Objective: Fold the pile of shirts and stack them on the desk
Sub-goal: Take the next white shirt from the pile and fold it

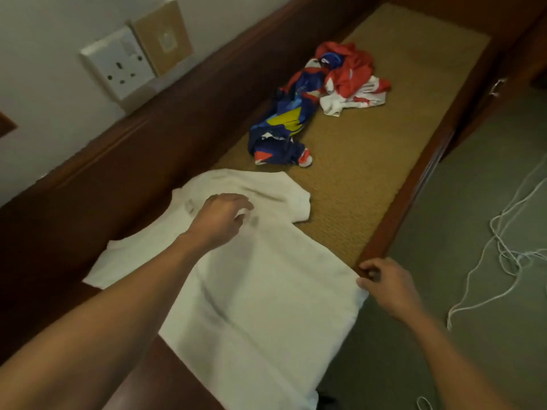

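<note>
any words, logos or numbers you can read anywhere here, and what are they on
None can be read.
White shirt: faint grey marks beside the left hand, too blurred to read.
Blue shirt and red shirt: coloured patterns only, no legible lettering.
Wall socket: no readable marking.

White wall (44,93) with socket (118,65), dark wood rail (124,149), green carpet (473,202), loose white cord (503,255)
</note>
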`<state>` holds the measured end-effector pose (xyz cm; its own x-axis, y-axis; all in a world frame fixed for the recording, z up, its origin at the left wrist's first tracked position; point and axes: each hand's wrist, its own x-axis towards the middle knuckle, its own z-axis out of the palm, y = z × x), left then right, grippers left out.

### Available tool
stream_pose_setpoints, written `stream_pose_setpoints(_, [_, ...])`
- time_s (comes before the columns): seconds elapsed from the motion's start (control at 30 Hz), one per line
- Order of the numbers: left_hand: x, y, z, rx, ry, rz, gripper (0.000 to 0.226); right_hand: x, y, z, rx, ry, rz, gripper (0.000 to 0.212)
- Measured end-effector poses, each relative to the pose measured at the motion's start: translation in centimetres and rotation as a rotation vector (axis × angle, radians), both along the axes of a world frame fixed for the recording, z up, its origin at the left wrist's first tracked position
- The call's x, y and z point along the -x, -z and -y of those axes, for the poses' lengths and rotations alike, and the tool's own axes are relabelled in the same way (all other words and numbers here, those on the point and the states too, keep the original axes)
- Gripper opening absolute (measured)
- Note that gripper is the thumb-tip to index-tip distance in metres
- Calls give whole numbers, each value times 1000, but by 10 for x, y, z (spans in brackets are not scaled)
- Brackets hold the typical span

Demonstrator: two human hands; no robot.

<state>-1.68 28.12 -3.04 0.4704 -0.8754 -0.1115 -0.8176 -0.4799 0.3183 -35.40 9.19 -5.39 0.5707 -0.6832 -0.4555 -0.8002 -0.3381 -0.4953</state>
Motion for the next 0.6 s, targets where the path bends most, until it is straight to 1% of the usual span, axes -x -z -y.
stream_pose_setpoints(0.1, [11,-3,43,-31,133,41,31,6,6,-3,2,11,20,29])
stream_pose_setpoints(0.17, [16,-1,68,-49,191,72,38,8,9,-4,-6,-13,1,19])
stream_pose_setpoints(0.23, [19,2,88,-80,244,111,49,12,14,-3,-46,4,22,15])
stream_pose_setpoints(0.33, [18,11,113,-224,391,255,76,25,18,1,-191,93,102,21])
stream_pose_setpoints(0.4, [15,17,125,-319,470,353,85,33,24,2,-250,60,105,26])
stream_pose_setpoints(0.47, [14,19,132,-362,477,404,81,37,29,2,-264,30,119,24])
stream_pose_setpoints(0.53, [15,15,136,-397,451,475,61,39,32,4,-225,26,144,18])
stream_pose_setpoints(0.6, [12,10,135,-400,430,539,40,39,31,5,-133,4,155,13])
